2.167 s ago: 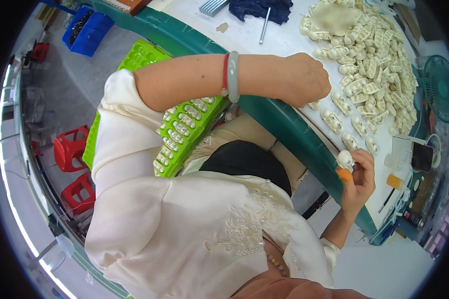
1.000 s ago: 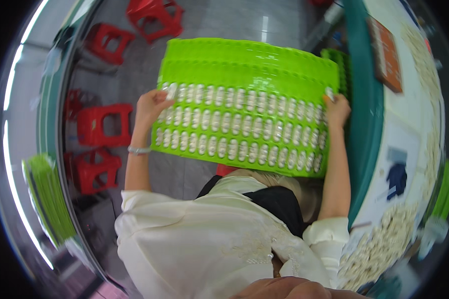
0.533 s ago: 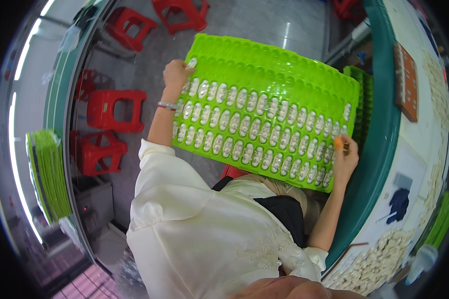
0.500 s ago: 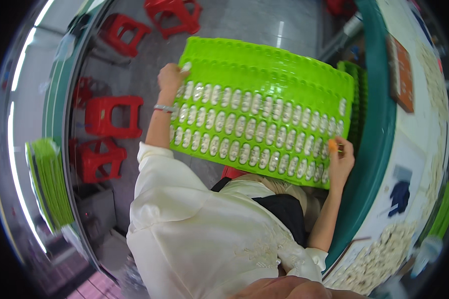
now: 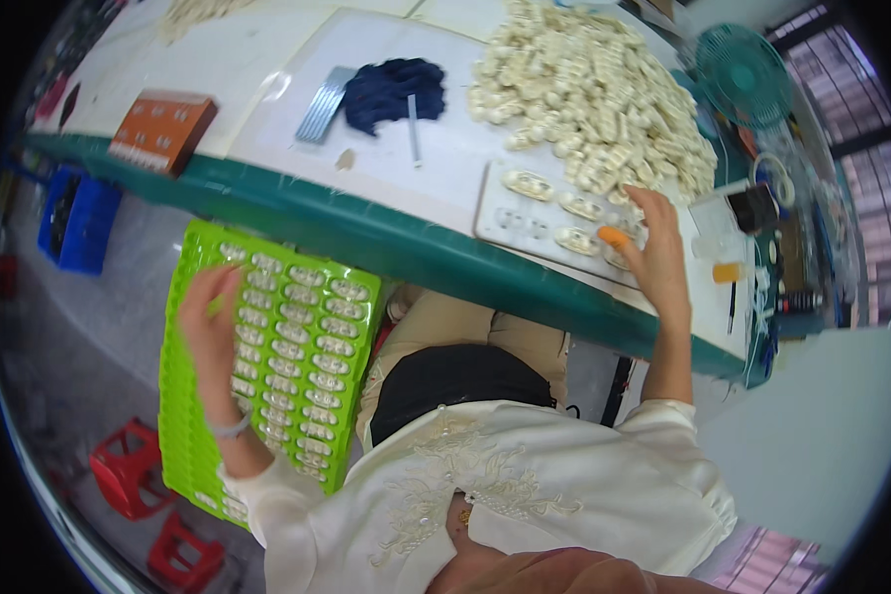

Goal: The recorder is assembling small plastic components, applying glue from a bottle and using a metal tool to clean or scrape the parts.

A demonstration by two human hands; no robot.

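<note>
My right hand [image 5: 660, 259] reaches over a white fixture plate [image 5: 500, 243] at the table's edge. Its thumb, covered by an orange finger cot [image 5: 616, 239], and its fingers are spread apart over the plate's right end. Several cream oval plastic parts [image 5: 528, 185] sit on the plate; some near my fingers are partly hidden. To the left, my left hand [image 5: 208, 322] is over a bright green tray [image 5: 183, 416]; its fingers are smeared by motion. Rows of whitish oval parts [image 5: 324, 381] fill the tray's right side and part of its lower end.
A big heap of cream parts [image 5: 594, 89] lies behind the plate. A dark blue cloth [image 5: 396, 89], a grey metal block [image 5: 324, 104] and an orange-brown box [image 5: 163, 131] are farther left. A green fan [image 5: 742, 74] stands far right. Red stools [image 5: 129, 470] are on the floor.
My view has turned right toward the table. Both hands have left the tray's edges: the right is now over the fixture plate, the left above the tray, which sits at the left.
</note>
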